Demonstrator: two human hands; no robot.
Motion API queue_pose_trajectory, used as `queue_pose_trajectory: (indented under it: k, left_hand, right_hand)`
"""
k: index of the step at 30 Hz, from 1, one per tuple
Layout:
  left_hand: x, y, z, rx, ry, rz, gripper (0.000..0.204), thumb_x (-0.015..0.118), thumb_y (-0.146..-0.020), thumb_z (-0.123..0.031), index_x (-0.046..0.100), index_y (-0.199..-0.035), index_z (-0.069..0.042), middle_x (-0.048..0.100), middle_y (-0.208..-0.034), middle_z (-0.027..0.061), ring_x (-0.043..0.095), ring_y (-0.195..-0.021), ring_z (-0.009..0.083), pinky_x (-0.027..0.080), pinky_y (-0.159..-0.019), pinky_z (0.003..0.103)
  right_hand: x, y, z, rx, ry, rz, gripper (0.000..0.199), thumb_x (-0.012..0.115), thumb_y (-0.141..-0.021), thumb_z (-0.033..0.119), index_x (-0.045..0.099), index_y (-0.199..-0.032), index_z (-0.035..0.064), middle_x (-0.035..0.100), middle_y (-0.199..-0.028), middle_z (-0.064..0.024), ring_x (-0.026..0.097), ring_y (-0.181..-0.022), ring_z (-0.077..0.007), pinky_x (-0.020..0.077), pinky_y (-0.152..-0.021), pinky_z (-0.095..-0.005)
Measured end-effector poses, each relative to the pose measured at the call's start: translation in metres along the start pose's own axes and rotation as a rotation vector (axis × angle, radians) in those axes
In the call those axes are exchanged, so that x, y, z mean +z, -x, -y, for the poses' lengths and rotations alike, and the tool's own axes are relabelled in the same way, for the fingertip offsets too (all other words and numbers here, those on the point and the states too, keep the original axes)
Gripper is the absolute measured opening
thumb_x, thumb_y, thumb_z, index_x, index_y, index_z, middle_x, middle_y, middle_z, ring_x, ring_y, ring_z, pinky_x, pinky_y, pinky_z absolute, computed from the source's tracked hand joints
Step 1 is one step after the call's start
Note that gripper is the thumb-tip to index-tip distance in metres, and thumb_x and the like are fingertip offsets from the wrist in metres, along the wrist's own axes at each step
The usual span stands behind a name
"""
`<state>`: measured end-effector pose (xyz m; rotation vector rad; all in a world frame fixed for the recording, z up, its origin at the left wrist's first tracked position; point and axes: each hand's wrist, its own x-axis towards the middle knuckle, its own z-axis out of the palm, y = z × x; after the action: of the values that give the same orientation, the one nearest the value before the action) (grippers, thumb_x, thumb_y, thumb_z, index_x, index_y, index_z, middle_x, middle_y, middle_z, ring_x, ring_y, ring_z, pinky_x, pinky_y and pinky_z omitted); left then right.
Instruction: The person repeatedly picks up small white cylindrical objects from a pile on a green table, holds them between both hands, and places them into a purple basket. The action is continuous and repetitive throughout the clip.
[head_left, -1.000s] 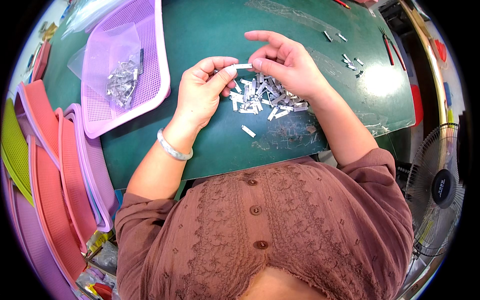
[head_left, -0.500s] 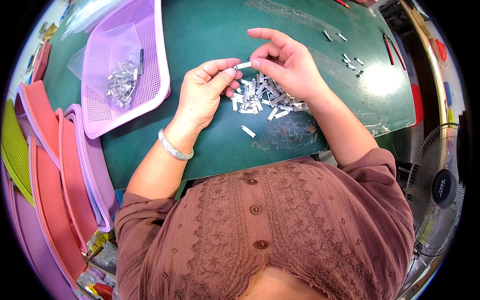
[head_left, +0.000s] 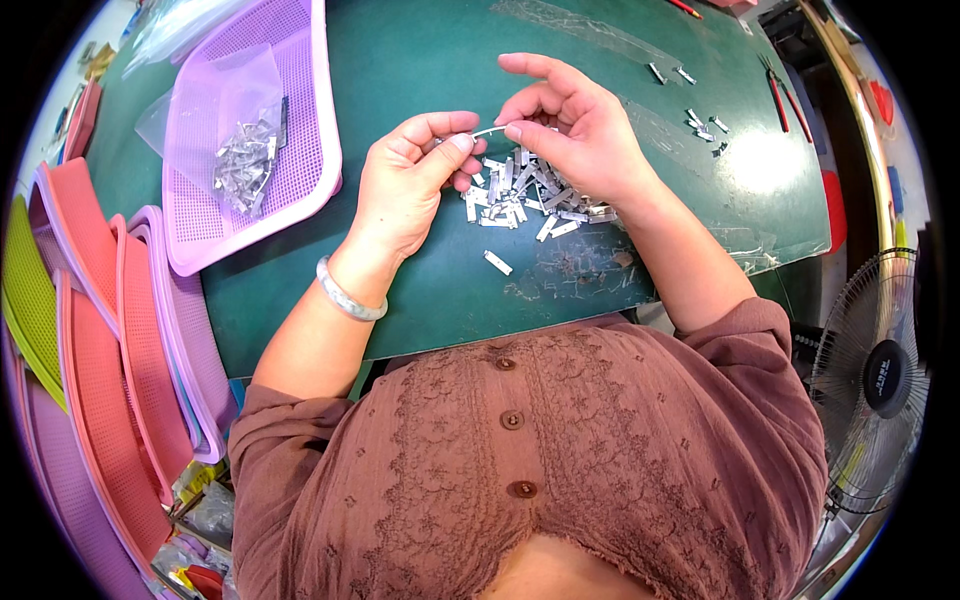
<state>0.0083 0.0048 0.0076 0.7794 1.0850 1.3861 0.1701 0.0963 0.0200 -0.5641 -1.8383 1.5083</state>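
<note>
Between my two hands is a small flat metal piece (head_left: pixel 489 131), seen nearly edge-on as a thin pale strip. My left hand (head_left: pixel 412 175) pinches one end between thumb and forefinger; its other fingers curl beneath. The thumb and fingers of my right hand (head_left: pixel 575 125) close on the other end, with the forefinger raised and bent above. Under and beside the hands lies a loose pile of small silvery metal pieces (head_left: pixel 515 190) on the green tabletop (head_left: pixel 420 290). One single metal piece (head_left: pixel 497 263) rests apart, nearer to me.
A lilac perforated basket (head_left: pixel 325 150) at the left holds a clear bag of metal pieces (head_left: pixel 245 170). Stacked coloured baskets (head_left: pixel 120 350) stand left of the table. Far right are a few loose pieces (head_left: pixel 697 120), red-handled pliers (head_left: pixel 778 100) and a fan (head_left: pixel 885 375).
The piece between my fingers has tilted from showing its flat face to showing a thin edge. Both hands stay almost in place.
</note>
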Motion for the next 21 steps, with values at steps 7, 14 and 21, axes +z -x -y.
queue_pose_trajectory:
  k: [7, 14, 21]
  left_hand:
    - [0.0006, -0.0001, -0.0011, 0.002, -0.005, -0.014, 0.024, 0.056, -0.084, -0.005, 0.054, -0.108, 0.0, 0.061, -0.087, 0.0061, 0.056, -0.07, 0.0091, 0.045, -0.061, 0.019]
    - [0.0029, 0.0008, -0.0006, 0.055, -0.009, -0.046, 0.028, 0.056, -0.083, -0.001, 0.053, -0.11, 0.001, 0.057, -0.09, 0.0054, 0.055, -0.072, 0.0096, 0.044, -0.061, 0.019]
    - [-0.0001, 0.0008, -0.0054, -0.132, 0.148, 0.008, 0.022, 0.055, -0.084, -0.004, 0.055, -0.105, 0.001, 0.059, -0.084, 0.0057, 0.053, -0.067, 0.0084, 0.043, -0.058, 0.019]
  right_hand:
    - [0.0, 0.0005, -0.0026, -0.075, 0.061, -0.002, 0.046, 0.058, -0.077, -0.004, 0.044, -0.12, 0.0019, 0.06, -0.08, -0.0036, 0.054, -0.073, -0.0078, 0.0441, -0.067, -0.0216]
    - [0.0005, 0.0003, -0.0042, -0.13, 0.057, 0.0, 0.049, 0.057, -0.075, -0.007, 0.044, -0.121, 0.003, 0.06, -0.081, -0.0036, 0.055, -0.074, -0.0084, 0.0441, -0.068, -0.0222]
    - [0.0011, 0.0007, -0.0028, -0.183, 0.101, -0.005, 0.05, 0.056, -0.075, -0.008, 0.044, -0.122, 0.0045, 0.059, -0.081, -0.0036, 0.056, -0.074, -0.0091, 0.0448, -0.069, -0.0232]
